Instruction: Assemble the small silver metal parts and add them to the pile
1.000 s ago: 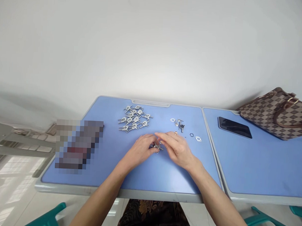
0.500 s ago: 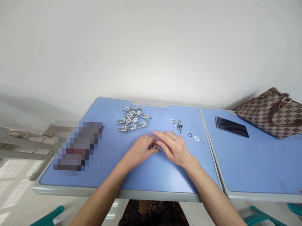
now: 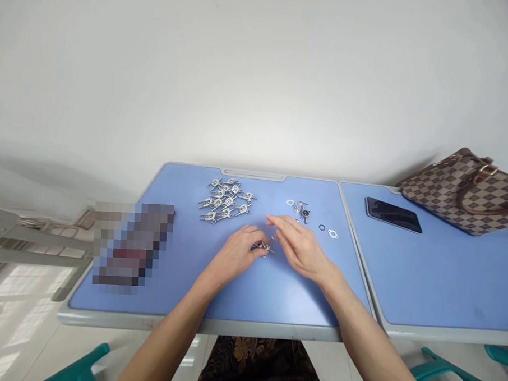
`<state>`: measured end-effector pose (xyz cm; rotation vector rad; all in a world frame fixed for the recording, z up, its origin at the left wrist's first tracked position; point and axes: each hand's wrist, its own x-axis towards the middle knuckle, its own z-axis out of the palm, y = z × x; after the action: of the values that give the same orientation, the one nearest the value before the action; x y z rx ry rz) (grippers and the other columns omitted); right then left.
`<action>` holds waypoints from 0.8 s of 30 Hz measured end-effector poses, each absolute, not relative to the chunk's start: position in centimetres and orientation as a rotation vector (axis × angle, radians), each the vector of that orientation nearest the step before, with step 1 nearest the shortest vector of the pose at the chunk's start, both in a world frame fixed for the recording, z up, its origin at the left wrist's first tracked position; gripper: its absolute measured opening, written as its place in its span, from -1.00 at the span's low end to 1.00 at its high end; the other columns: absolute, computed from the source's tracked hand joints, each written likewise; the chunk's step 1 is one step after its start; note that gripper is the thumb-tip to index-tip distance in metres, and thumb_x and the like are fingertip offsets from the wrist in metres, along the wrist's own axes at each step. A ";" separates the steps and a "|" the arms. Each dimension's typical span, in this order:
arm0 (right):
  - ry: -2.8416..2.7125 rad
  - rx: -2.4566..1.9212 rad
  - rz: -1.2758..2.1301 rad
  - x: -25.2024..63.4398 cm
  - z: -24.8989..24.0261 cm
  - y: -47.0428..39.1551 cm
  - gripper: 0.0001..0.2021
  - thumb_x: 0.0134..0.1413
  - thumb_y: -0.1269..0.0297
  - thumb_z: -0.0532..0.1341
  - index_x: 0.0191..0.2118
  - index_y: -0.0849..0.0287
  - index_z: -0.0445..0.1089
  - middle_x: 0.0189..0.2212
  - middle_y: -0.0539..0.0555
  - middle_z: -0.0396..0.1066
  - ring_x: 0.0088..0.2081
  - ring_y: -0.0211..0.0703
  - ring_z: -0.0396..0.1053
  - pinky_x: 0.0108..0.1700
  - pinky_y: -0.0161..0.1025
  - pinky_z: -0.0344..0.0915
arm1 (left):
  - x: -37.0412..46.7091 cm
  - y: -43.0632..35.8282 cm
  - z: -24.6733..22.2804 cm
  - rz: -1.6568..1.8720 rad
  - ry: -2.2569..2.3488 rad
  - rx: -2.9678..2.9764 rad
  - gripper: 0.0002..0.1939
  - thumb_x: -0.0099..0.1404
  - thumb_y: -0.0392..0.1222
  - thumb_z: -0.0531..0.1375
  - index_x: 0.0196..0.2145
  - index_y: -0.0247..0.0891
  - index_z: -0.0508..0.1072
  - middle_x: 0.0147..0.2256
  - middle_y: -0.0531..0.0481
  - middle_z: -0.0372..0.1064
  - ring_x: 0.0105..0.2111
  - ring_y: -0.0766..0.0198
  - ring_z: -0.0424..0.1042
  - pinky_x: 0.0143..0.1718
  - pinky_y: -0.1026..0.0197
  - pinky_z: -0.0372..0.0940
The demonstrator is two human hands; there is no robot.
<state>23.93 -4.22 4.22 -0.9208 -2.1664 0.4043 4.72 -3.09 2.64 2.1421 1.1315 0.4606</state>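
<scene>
Clustered fittings (image 3: 228,202) and held fitting (image 3: 265,248): silvery metal with a bright sheen. Flat plate (image 3: 330,232): pale, metallic in appearance. Worktop (image 3: 253,297): smooth, satin, softly reflective; rim (image 3: 147,321), smooth plastic in appearance. Phone (image 3: 394,214): glossy, glass-like face. Bag (image 3: 451,190): leather-like covering. Garment (image 3: 259,365): patterned cloth. Stool (image 3: 80,368): smooth plastic. Floor (image 3: 33,315): polished, reflective tile. Wall (image 3: 258,84): smooth, largely matt.

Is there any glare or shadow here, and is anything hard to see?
Head view: glare on the floor, sheen on the table, soft shadow on the wall beside the bag; head view: a blocky patch hides detail, and the metal part in the left hand is too small to make out clearly.
</scene>
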 end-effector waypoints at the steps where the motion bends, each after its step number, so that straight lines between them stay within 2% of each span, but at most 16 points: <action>1: -2.157 -0.901 0.418 23.9 4.2 -4.2 -0.64 0.36 0.42 -0.04 0.20 0.18 0.21 -0.13 0.17 0.45 -0.20 -0.17 0.40 -0.16 -0.20 0.36 | 4.7 -3.1 2.6 0.461 1.137 2.135 -0.89 0.30 -0.28 0.14 -0.29 -0.21 0.48 -0.25 0.00 0.42 -0.15 0.15 0.36 -0.09 0.13 0.26; 3: -2.134 -0.902 0.377 23.7 3.9 -4.2 -0.70 0.37 0.39 -0.01 0.12 0.17 0.31 -0.27 0.11 0.46 -0.30 -0.20 0.39 -0.23 -0.24 0.35 | 4.8 -3.2 2.7 0.458 1.163 2.119 -0.87 0.30 -0.28 0.14 -0.25 -0.19 0.48 -0.23 -0.01 0.42 -0.14 0.15 0.36 -0.08 0.12 0.26; 6: -2.079 -1.005 0.234 23.3 3.3 -4.1 -0.80 0.34 0.29 0.08 -0.13 0.17 0.44 -0.45 0.04 0.42 -0.45 -0.24 0.34 -0.37 -0.29 0.29 | 4.9 -3.2 2.9 0.443 1.185 2.117 -0.87 0.30 -0.27 0.13 -0.27 -0.20 0.49 -0.26 0.00 0.41 -0.17 0.15 0.36 -0.10 0.12 0.26; 8: -2.066 -1.036 0.207 23.3 3.3 -4.1 -0.80 0.33 0.26 0.09 -0.20 0.17 0.45 -0.43 0.06 0.43 -0.44 -0.23 0.36 -0.38 -0.28 0.29 | 5.0 -3.2 3.0 0.435 1.185 2.125 -0.87 0.30 -0.27 0.12 -0.30 -0.21 0.48 -0.30 0.01 0.40 -0.19 0.16 0.35 -0.14 0.12 0.26; 12: -2.112 -0.921 0.399 23.8 4.0 -4.2 -0.70 0.35 0.38 -0.03 0.07 0.17 0.34 -0.13 0.18 0.45 -0.15 -0.14 0.42 -0.20 -0.20 0.38 | 4.9 -3.1 3.0 0.437 1.170 2.117 -0.89 0.29 -0.28 0.14 -0.29 -0.21 0.48 -0.26 0.00 0.41 -0.17 0.16 0.36 -0.13 0.14 0.26; 15: -2.071 -0.861 0.444 23.8 4.0 -4.1 -0.69 0.35 0.39 -0.02 0.10 0.14 0.32 -0.25 0.11 0.48 -0.24 -0.17 0.42 -0.19 -0.19 0.37 | 4.8 -3.1 2.8 0.440 1.151 2.122 -0.88 0.28 -0.29 0.14 -0.27 -0.21 0.48 -0.23 -0.01 0.42 -0.15 0.15 0.36 -0.11 0.14 0.26; 18: -2.000 -0.949 0.284 23.4 3.3 -3.9 -0.82 0.32 0.33 0.10 -0.10 0.16 0.43 -0.45 0.03 0.43 -0.44 -0.23 0.35 -0.37 -0.27 0.30 | 4.7 -3.1 2.6 0.452 1.146 2.133 -0.90 0.28 -0.28 0.14 -0.28 -0.20 0.47 -0.27 0.01 0.40 -0.17 0.16 0.35 -0.12 0.14 0.25; 20: -2.010 -1.011 0.191 23.3 3.0 -3.8 -0.83 0.31 0.30 0.11 -0.18 0.17 0.45 -0.51 0.02 0.39 -0.51 -0.26 0.30 -0.45 -0.29 0.24 | 4.7 -3.1 2.6 0.461 1.148 2.138 -0.91 0.28 -0.26 0.15 -0.30 -0.20 0.46 -0.29 0.02 0.39 -0.18 0.16 0.35 -0.14 0.14 0.24; 22: -2.060 -1.029 0.174 23.4 3.1 -3.9 -0.80 0.32 0.31 0.08 -0.11 0.17 0.44 -0.42 0.08 0.43 -0.45 -0.22 0.35 -0.41 -0.28 0.27 | 4.6 -3.2 2.6 0.467 1.144 2.138 -0.92 0.29 -0.25 0.15 -0.30 -0.21 0.46 -0.29 0.02 0.38 -0.18 0.16 0.34 -0.14 0.15 0.24; 24: -2.108 -0.998 0.236 23.6 3.6 -4.0 -0.74 0.33 0.38 0.03 0.03 0.19 0.37 -0.19 0.19 0.45 -0.24 -0.15 0.41 -0.26 -0.23 0.34 | 4.7 -3.2 2.6 0.470 1.129 2.137 -0.92 0.30 -0.26 0.15 -0.31 -0.22 0.45 -0.28 0.01 0.39 -0.18 0.16 0.34 -0.13 0.14 0.23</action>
<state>23.65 -3.99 3.59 -0.9977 -2.1083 0.2362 4.65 -3.17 2.58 2.1374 1.1289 0.4702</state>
